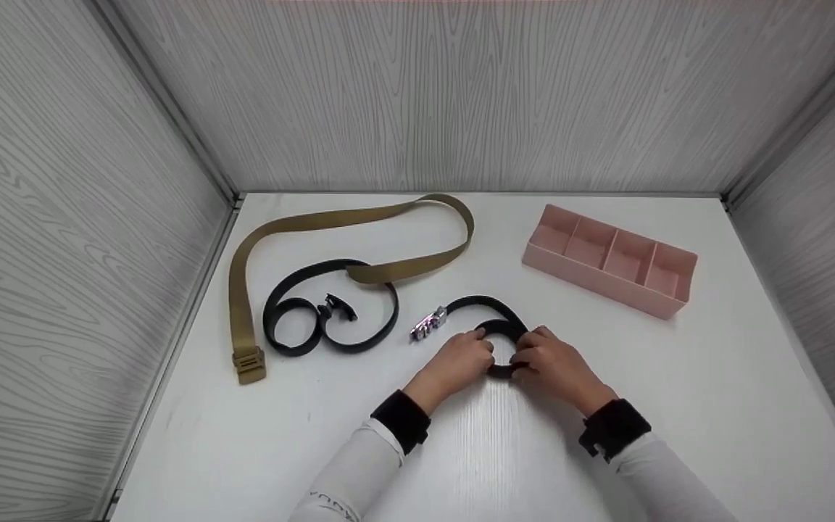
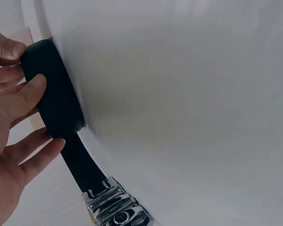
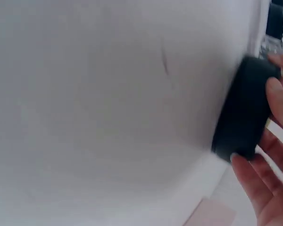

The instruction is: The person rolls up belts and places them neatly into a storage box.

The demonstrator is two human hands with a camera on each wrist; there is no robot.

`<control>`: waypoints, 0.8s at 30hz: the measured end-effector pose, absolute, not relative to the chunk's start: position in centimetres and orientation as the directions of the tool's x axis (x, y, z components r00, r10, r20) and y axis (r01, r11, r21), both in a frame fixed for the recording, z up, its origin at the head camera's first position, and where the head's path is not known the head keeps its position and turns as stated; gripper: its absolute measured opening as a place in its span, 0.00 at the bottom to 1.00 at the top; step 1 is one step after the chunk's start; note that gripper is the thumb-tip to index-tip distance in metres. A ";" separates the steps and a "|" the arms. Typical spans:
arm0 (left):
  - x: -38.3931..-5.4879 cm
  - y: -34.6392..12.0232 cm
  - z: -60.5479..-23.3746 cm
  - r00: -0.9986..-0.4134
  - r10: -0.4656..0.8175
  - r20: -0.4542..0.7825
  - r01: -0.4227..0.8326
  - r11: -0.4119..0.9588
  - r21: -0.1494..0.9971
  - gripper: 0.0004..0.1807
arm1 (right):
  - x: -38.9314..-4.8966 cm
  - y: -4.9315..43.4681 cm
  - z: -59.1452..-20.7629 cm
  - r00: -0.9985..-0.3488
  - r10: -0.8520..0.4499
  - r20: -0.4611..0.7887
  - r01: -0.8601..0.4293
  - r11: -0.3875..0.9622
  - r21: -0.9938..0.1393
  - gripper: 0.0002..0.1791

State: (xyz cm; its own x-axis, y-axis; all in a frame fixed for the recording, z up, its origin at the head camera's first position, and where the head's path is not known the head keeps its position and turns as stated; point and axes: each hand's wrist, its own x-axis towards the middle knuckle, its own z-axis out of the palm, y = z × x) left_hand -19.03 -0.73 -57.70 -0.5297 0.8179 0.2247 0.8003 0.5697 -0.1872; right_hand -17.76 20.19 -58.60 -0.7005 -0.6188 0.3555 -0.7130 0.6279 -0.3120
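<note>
A black belt (image 1: 490,302) lies partly rolled into a round coil standing on its edge, with a shiny silver buckle (image 1: 428,325) at its loose end to the left. My left hand (image 1: 463,359) holds the coil's left side between thumb and fingers. On the opposite side my right hand (image 1: 559,366) grips the coil where the loose strap runs into it. The left wrist view shows the wide outer face of the coil (image 2: 52,89) with a thumb across it. In the right wrist view, thumb and fingers span the coil (image 3: 245,108).
A tan webbing belt (image 1: 330,218) with a matching buckle (image 1: 249,365) curves across the back left. Its free end overlaps a second black belt (image 1: 359,346), loosely looped. A pink tray (image 1: 599,279) with several compartments stands at the right. Pale panels (image 1: 425,94) surround the white table (image 1: 736,406).
</note>
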 end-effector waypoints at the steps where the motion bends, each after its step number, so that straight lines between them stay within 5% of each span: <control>1: -19.2 -0.9 -57.7 -0.510 0.829 0.231 0.815 0.551 -0.178 0.09 | -17.9 20.4 -58.4 -0.696 -0.630 0.345 -0.718 0.612 -0.330 0.12; 6: -20.0 -1.7 -57.8 -0.449 0.861 0.238 0.861 0.488 -0.144 0.10 | -18.6 21.1 -58.2 -0.650 -0.687 0.324 -0.758 0.560 -0.335 0.13; 16: -18.7 -1.7 -58.0 -0.534 0.810 0.242 0.799 0.577 -0.171 0.07 | -17.7 19.5 -58.5 -0.709 -0.611 0.351 -0.699 0.676 -0.235 0.07; 24: -18.6 -0.9 -57.8 -0.521 0.821 0.233 0.810 0.562 -0.171 0.09 | -17.4 19.3 -58.3 -0.689 -0.630 0.358 -0.720 0.651 -0.239 0.08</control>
